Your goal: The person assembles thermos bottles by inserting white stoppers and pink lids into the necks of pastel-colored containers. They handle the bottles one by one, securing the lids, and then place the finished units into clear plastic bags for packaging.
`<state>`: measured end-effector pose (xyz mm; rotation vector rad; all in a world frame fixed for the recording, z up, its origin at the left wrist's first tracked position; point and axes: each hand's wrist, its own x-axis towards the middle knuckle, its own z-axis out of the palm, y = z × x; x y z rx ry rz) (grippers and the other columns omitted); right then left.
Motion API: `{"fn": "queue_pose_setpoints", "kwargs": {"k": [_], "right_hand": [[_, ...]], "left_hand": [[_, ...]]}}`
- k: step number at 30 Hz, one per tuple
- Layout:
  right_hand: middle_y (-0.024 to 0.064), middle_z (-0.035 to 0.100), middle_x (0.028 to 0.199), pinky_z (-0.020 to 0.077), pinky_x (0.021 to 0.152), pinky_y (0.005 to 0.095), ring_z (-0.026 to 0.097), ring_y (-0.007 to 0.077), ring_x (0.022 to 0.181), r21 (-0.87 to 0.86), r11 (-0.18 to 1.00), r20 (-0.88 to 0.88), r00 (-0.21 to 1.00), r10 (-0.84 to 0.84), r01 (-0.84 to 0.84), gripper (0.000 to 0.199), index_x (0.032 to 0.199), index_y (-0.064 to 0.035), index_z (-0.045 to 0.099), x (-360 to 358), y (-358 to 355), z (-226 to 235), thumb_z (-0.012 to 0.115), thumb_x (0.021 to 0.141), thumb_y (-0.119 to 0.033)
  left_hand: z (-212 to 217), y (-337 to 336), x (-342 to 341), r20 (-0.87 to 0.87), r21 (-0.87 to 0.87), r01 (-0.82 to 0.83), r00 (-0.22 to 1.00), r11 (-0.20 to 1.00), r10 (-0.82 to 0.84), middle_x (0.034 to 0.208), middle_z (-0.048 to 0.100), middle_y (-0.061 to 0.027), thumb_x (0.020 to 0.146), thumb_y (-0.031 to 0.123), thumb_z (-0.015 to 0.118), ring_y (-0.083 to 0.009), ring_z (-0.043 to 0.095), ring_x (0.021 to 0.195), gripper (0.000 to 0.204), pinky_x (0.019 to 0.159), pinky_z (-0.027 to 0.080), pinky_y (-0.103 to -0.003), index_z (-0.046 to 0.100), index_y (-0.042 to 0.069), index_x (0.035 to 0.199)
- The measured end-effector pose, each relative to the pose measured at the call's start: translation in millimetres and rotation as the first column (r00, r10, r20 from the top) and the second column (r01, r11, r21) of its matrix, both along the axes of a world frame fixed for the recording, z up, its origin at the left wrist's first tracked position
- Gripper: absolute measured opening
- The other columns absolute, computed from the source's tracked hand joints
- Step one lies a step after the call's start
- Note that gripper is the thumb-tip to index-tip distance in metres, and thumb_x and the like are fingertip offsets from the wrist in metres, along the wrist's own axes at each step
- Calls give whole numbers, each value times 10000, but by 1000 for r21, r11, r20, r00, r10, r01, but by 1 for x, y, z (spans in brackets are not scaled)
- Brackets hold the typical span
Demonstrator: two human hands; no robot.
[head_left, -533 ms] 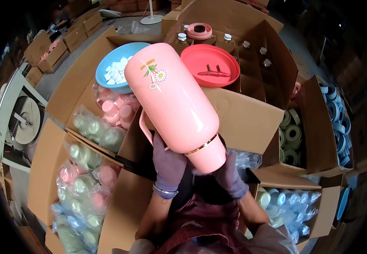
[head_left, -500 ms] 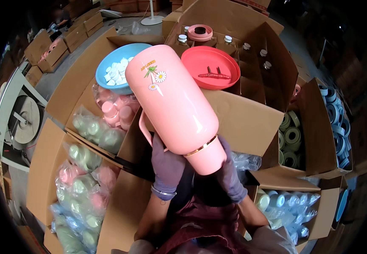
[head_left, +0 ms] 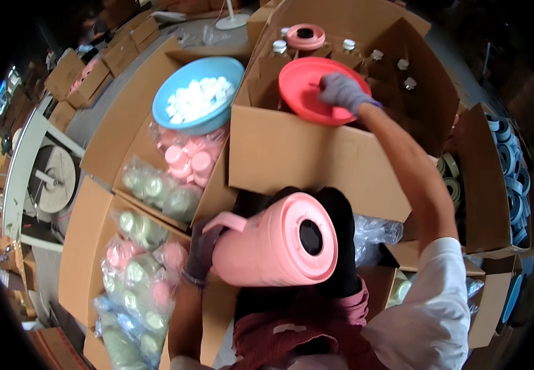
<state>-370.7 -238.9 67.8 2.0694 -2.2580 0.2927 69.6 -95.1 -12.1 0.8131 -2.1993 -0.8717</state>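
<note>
Tilted over my lap lies a large pink tumbler [head_left: 251, 250], its pink lid with a black centre turned toward me. My left hand [head_left: 201, 251], in a grey-purple glove, is closed on it beside the handle, partly hidden by the cup. My right arm stretches forward, and my gloved right hand [head_left: 345, 92] is down at a shallow red dish [head_left: 297, 80]. Its fingers are bent together over the dish's middle; whatever they pinch is hidden, and the picture is slightly smeared there.
The dish rests on a divided cardboard box [head_left: 316, 145] holding white-capped bottles. Left of it, a blue bowl [head_left: 233, 71] contains white pieces. Open cartons around me hold bagged pink and green cups [head_left: 143, 228], and blue rings [head_left: 507, 154] lie at right.
My right hand has left the tumbler's lid end and reached forward to the red dish. My left hand has lowered and turned the tumbler, so its lid now faces me.
</note>
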Motion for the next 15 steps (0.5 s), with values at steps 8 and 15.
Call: {"fn": "queue_pose_setpoints", "kwargs": {"k": [8, 15], "right_hand": [[75, 596, 1077, 477, 982, 552, 577, 266, 1069, -128, 347, -440, 367, 820, -929, 123, 819, -136, 547, 121, 220, 75, 647, 762, -181], [115, 623, 1082, 512, 941, 420, 605, 316, 1065, -2, 24, -615, 20, 789, -1000, 297, 986, -65, 648, 130, 233, 77, 574, 762, -245]], "left_hand": [[-26, -35, -20, -387, 695, 386, 912, 607, -137, 1129, 626, -93, 1005, 189, 485, -185, 610, 1059, 266, 935, 487, -327, 540, 36, 1216], [-13, -34, -56, -564, 820, 544, 821, -175, -87, 1084, 661, -47, 1047, 274, 463, -94, 620, 992, 297, 924, 481, -286, 614, 57, 1182]]}}
